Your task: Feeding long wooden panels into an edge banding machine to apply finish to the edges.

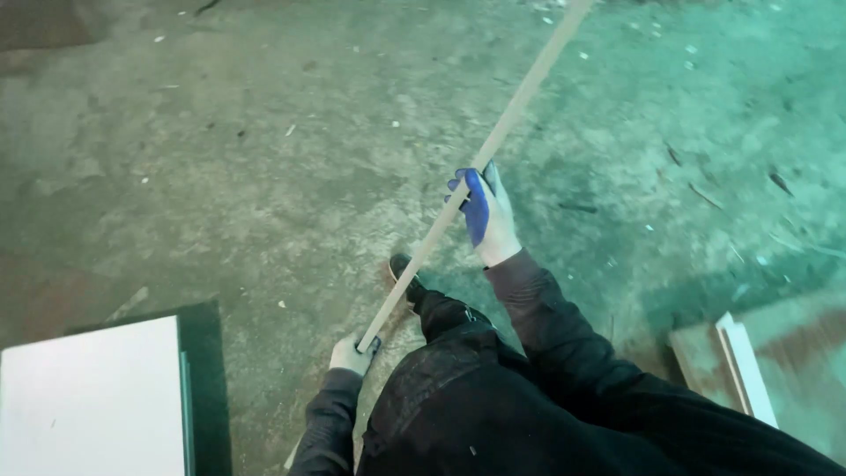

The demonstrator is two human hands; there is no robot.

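my left hand [352,355] clamps the wooden strip [480,163] low end | right hand [483,214] outstretched, gripping mid-strip | long axis toward 1 o'clock

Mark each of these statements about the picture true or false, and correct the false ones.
1. Both hands grip one long thin wooden strip. True.
2. The right hand is bare. False: it wears a white glove with a blue palm.
3. The left hand holds the strip's near end. True.
4. The white panel lies at the right. False: it lies at the lower left.
5. The floor is carpeted. False: it is rough concrete with scattered debris.
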